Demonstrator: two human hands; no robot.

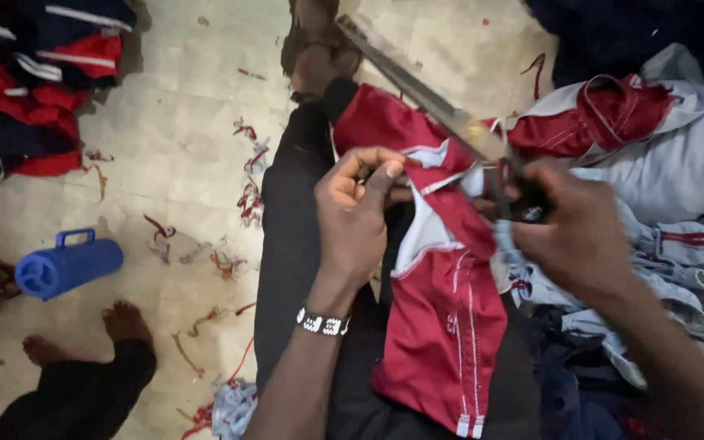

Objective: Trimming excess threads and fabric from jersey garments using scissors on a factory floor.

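The red garment is shiny fabric with white trim and thin white stitched lines, and it lies over the person's lap, on the black trousers. Its top edge is lifted up and folded. The left hand is at 9 o'clock from this edge; its grip is pressed together, thumb on fingers, pinching the white-trimmed border. The right hand is at 3 o'clock from the edge and its grip is closed around the dark handles of the large scissors. The long blades point to 11 o'clock, just above the red cloth. A pile of grey and red garments lies at 2 o'clock. On the floor, at 9 o'clock, are red thread scraps and a blue cylinder with handle.
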